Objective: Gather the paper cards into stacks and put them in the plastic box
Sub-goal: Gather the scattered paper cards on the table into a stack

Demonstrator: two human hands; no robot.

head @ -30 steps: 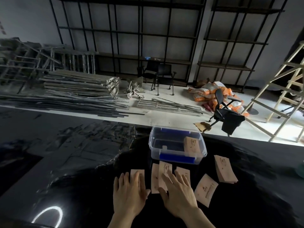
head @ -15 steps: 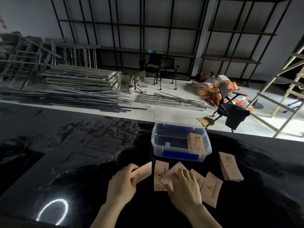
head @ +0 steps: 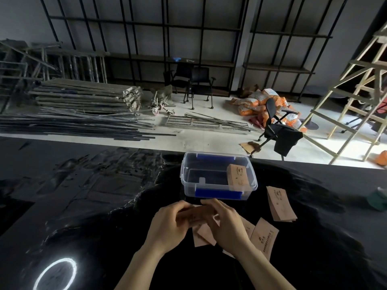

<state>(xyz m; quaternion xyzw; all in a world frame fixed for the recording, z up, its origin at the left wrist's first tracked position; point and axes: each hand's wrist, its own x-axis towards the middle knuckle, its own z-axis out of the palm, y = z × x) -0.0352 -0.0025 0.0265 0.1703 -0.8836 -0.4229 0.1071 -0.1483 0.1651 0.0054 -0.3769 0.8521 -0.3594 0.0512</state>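
Note:
A clear plastic box (head: 218, 195) with blue clips stands on the black table, just beyond my hands. One stack of tan paper cards (head: 238, 175) leans inside its right end. My left hand (head: 169, 226) and my right hand (head: 227, 223) meet in front of the box, both closed on a few tan cards (head: 193, 216) held between them. More loose cards (head: 203, 235) lie under my right hand. A single card (head: 264, 237) lies to the right of it. Another stack of cards (head: 280, 204) rests on the table further right.
The glossy black table (head: 83, 206) reflects a ring light at the lower left. A green object (head: 379, 198) sits at the table's right edge. Beyond the table are metal rods, chairs, orange sacks and a wooden ladder on the floor.
My hands have come together in front of the box. The card in my left hand and the cards under my right hand are now gathered between both hands.

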